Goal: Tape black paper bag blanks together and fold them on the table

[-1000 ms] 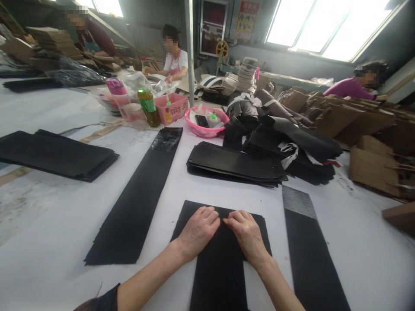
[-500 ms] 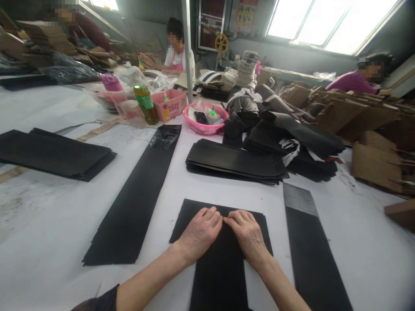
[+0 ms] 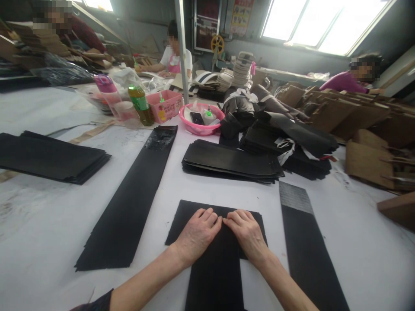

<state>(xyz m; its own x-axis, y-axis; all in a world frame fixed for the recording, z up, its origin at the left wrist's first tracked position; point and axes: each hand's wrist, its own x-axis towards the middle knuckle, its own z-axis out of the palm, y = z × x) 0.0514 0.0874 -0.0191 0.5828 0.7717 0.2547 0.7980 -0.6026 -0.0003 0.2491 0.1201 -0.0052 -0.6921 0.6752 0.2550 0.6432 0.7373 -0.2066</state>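
Both hands work at the far end of a long black strip, which runs towards me across a wider black sheet lying crosswise. My left hand is closed, its thumb and bent fingers pressed at the strip's left corner. At the right corner, my right hand is closed in the same way, with its thumb tip close to the left one. The fingers cover much of the strip's end edge. Left of my hands lies a long black stack with a shiny far end; to the right is another black strip with a greyish end.
Black sheets are stacked beyond my hands, with another stack at far left. Behind stand a pink basin, a pink box and a green-labelled bottle. Brown cardboard pieces fill the right. Several people work farther back.
The view has turned slightly, so the table's contents sit a little farther left. Both hands keep nearly the same hold at the strip's end.
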